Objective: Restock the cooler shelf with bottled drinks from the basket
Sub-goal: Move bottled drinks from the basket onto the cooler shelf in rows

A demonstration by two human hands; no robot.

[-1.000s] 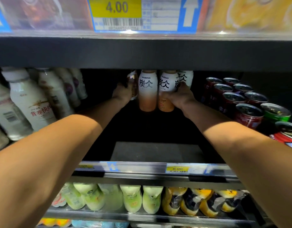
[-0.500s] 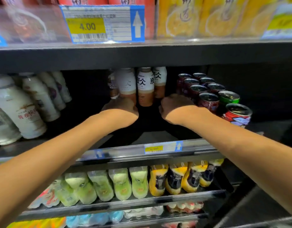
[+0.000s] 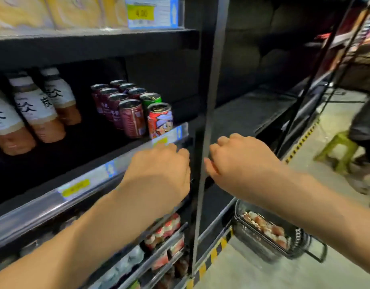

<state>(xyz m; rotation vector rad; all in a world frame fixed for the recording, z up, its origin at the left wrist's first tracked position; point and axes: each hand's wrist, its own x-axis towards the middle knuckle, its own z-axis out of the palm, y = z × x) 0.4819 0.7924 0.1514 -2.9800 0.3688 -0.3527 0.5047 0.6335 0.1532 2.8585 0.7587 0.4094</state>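
At the far left, the bottled drinks already on the cooler shelf stand in rows, white labels over brown liquid, set back from the front rail. A dark stretch of shelf floor lies between them and the rail. Just right of them stand the cans, dark red ones with a green and a red one at the near end.

The left hand hangs in front of the rail, knuckles up and fingers loosely curled under. No bottle shows in it. A black upright post runs between the two hands. The right hand hovers just right of the post, likewise loosely curled and carrying nothing visible. Its thumb is close to the post, though whether it touches is unclear.

Down at the near right, on the floor, sits the basket, holding the next bottles, which are packed close together. Beyond it stands a green stool.

The step in hand looks like the reach down for fresh stock. It goes best if both hands swing right of the post rather than across it, then drop straight into the basket. Each hand should take one bottle by the body, not the cap. Carried upright, the bottles can be set in the open floor ahead of the matching rows, labels forward, without nudging the cans alongside.
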